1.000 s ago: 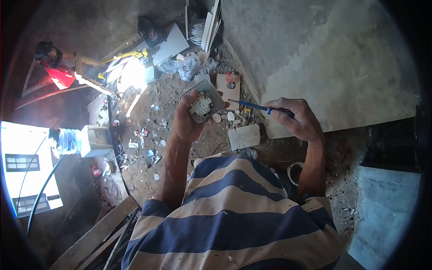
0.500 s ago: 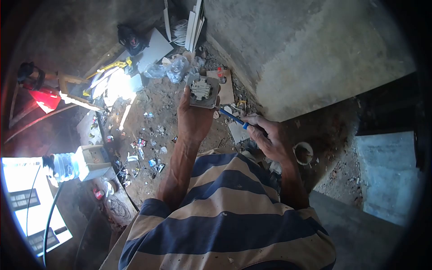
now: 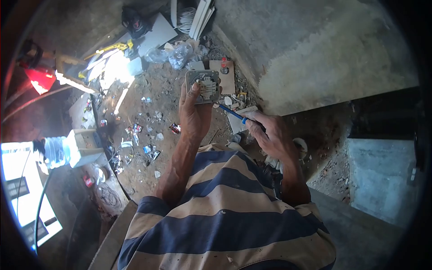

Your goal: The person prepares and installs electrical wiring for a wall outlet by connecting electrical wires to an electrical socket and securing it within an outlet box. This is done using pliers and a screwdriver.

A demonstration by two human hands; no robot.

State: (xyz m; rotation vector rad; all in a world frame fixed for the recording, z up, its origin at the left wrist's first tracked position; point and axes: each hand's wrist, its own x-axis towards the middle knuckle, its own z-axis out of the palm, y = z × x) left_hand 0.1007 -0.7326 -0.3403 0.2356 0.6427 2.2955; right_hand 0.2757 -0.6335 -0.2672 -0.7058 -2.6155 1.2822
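Observation:
My left hand [image 3: 194, 110] is closed around a square grey electrical wall fitting [image 3: 209, 87], likely a switch or socket. Its back faces me, with a pale terminal block in the middle. The thumb lies over its face beside the block, and the other fingers are mostly hidden behind. Held in my right hand [image 3: 273, 137] is a blue screwdriver [image 3: 231, 112], its shaft pointing up and left. The tip end is just below and right of the fitting's lower right corner.
Bits of litter and rubble cover the dirt floor [image 3: 166, 117]. Plastic bags [image 3: 180, 55], white trunking strips [image 3: 202, 18] and a cable coil [image 3: 186, 20] lie ahead. A yellow hacksaw [image 3: 118, 47] is front left, a white box [image 3: 85, 147] left, and a bucket [image 3: 300, 147] right.
My left hand has tilted the fitting more squarely toward me, and its thumb has moved from the edge onto the back. The screwdriver stays near the lower right corner. The camera view has shifted slightly.

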